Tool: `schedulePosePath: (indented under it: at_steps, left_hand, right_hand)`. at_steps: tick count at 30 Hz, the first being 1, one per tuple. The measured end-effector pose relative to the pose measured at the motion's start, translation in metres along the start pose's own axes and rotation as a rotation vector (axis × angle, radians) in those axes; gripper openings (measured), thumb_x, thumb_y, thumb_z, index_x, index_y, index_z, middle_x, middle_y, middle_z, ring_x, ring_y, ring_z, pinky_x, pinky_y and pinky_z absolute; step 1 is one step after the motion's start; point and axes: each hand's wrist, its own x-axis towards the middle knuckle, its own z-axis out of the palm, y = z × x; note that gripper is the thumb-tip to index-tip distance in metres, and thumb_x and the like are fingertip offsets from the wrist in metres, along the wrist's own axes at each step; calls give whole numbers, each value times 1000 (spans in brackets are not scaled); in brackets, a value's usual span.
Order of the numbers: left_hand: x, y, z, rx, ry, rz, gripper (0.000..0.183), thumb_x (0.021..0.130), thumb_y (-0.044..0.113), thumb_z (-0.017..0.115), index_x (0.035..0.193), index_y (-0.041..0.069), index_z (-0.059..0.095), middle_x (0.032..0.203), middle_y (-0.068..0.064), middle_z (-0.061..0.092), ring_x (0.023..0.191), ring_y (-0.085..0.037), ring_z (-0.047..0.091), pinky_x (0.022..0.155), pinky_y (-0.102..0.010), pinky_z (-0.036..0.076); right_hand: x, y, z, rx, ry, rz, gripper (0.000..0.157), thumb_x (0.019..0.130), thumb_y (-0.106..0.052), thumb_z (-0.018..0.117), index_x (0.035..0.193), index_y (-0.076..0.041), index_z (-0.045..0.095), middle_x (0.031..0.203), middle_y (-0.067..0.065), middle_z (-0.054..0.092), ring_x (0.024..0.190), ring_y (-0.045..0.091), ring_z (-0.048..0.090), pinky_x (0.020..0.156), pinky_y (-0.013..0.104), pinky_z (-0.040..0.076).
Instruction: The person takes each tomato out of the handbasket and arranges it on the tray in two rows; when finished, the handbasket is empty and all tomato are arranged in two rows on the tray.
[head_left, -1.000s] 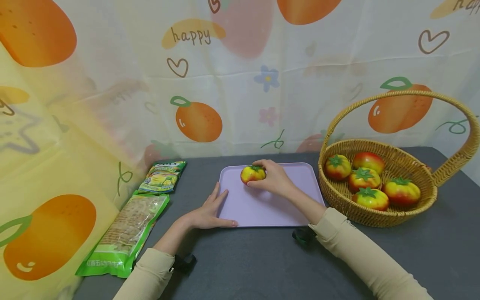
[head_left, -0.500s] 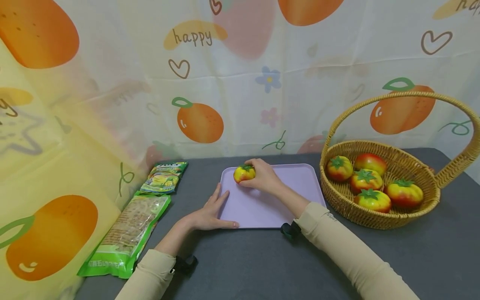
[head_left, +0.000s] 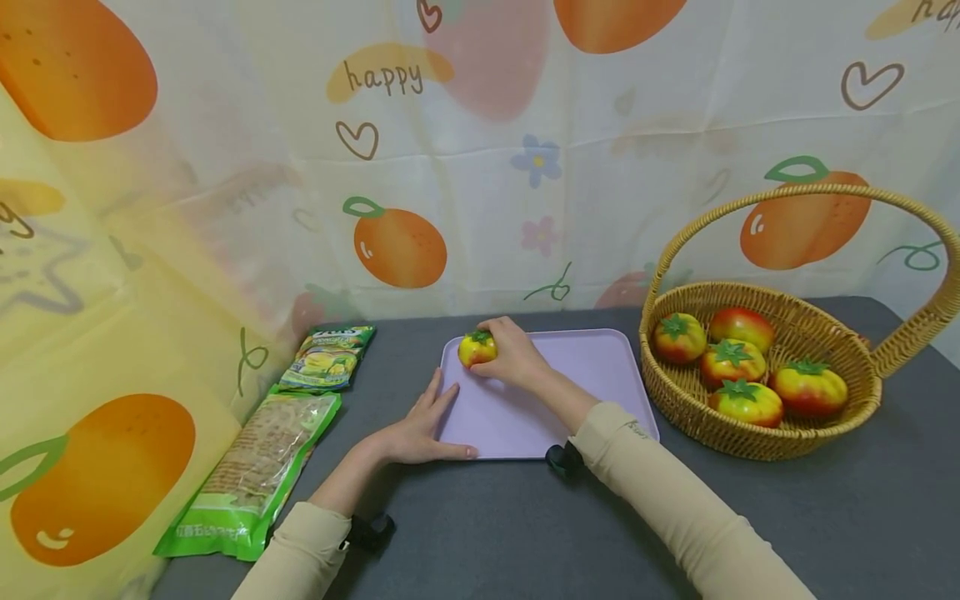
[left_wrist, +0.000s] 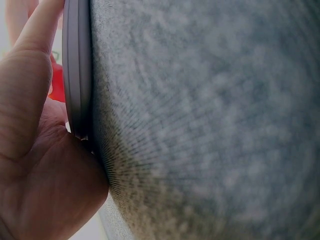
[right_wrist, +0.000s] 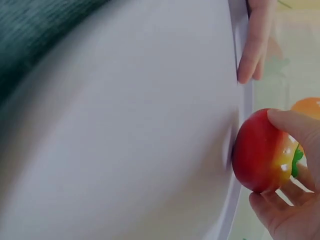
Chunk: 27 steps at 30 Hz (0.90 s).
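In the head view my right hand [head_left: 514,357] holds a red-and-yellow tomato [head_left: 474,350] with a green leafy top, over the far left corner of a pale purple tray [head_left: 555,392]. Seen from the right wrist, thumb and fingers grip the sides of the tomato [right_wrist: 260,152], its red underside right at the tray surface. My left hand [head_left: 416,429] lies at the tray's near left corner, fingers stretched along the left side and thumb along the front edge. From the left wrist, the tray rim [left_wrist: 76,70] stands close against that hand [left_wrist: 45,170].
A wicker basket [head_left: 750,442] with a tall handle stands right of the tray, with several similar tomatoes [head_left: 733,362] inside. Left of the tray lie a green-edged food bag [head_left: 255,467] and a smaller green packet [head_left: 326,357]. A fruit-print cloth [head_left: 465,183] hangs behind the dark table [head_left: 480,533].
My right hand has carried the tomato leftward across the tray, from left of its middle to the far left corner. The left hand keeps its place on the tray edge.
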Motion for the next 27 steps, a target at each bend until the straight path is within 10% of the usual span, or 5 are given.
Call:
schedulePosePath:
  at_steps: [27]
  left_hand:
    - [-1, 2, 1, 28, 14, 0, 112, 78, 63, 71, 158, 17, 8, 160, -10, -24, 147, -38, -7, 112, -62, 12]
  right_hand:
    - [-10, -2, -7, 8, 18, -39, 60, 82, -25, 80, 132, -3, 55, 134, 16, 51, 120, 33, 48, 102, 44, 41]
